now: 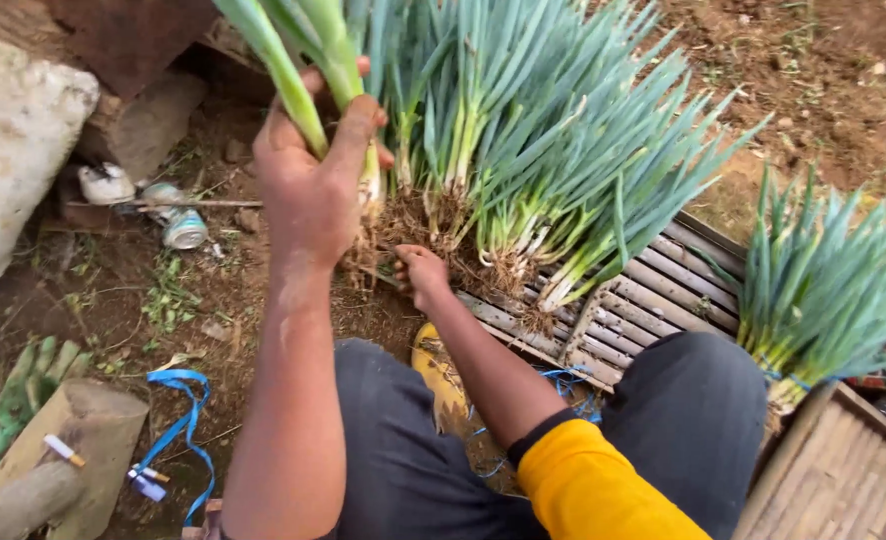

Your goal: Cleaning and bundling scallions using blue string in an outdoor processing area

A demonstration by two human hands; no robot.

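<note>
- Head view, the hands: the left hand [313,190] is raised and clamped round the pale stalks of a few spring onions [303,70], fingers wrapped tight, so that the green tops stand up and the rooty ends hang clear of the ground; the right hand [421,275] sits lower, its fingers pinched together at the tangled, soil-clotted roots just beneath the left hand's grip, seemingly to work at the dirt there.
- Head view, the stock: a larger heap of spring onions [553,150] lies just beyond the hands, root ends toward the person and leaves fanned away, resting partly on a slatted wooden crate [653,300], which keeps them off the bare earth; a second bunch [823,290], tied low down with blue string, leans at the right beside a bamboo-slatted box [843,470].
- Head view, around the knees: a blue strap [188,420] trails on the soil at the left, near a cut log [83,440] with a cigarette lying on it; green gloves [28,375] lie beside the log; a crushed can [185,230] sits further off.
</note>
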